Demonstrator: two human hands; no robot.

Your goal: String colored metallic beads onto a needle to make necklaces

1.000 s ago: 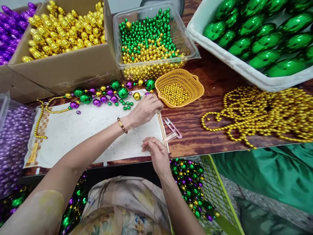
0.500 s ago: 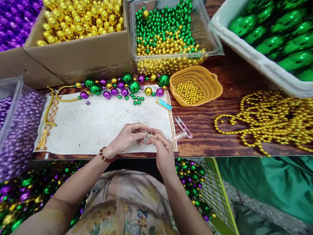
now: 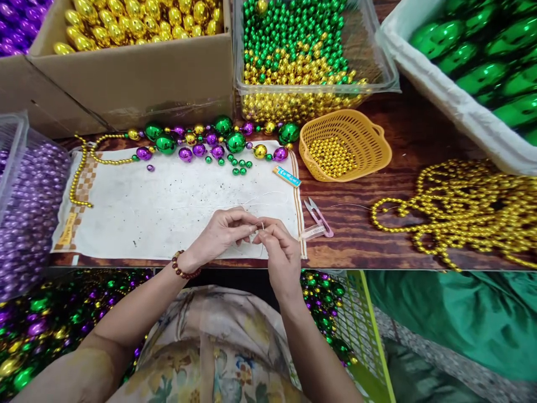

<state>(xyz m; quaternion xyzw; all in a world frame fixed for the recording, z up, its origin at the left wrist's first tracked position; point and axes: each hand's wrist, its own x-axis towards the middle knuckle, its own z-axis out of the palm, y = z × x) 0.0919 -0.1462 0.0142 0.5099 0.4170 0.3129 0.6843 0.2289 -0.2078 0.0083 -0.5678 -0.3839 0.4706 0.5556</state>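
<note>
My left hand (image 3: pixel 222 230) and my right hand (image 3: pixel 279 252) meet over the near edge of a white cloth (image 3: pixel 168 207). Both pinch something thin between the fingertips; a fine needle with pale thread (image 3: pixel 262 226) shows between them. A small blue-and-white packet (image 3: pixel 287 177) lies on the cloth's far right corner. Loose green, purple and gold beads (image 3: pixel 210 145) lie along the cloth's far edge, with a thin gold bead string (image 3: pixel 81 173) at its left.
Pink thread snips (image 3: pixel 318 219) lie right of the cloth. A yellow basket (image 3: pixel 377 151) holds gold beads. Behind stand a cardboard box (image 3: pixel 134 84), a clear tub (image 3: pixel 302 56) and a white bin (image 3: pixel 453 101) of green balls. A gold strand pile (image 3: pixel 470 207) lies right.
My left hand has come back from the cloth's far right corner to meet my right hand at the near edge. The blue packet now lies uncovered there. The view has shifted.
</note>
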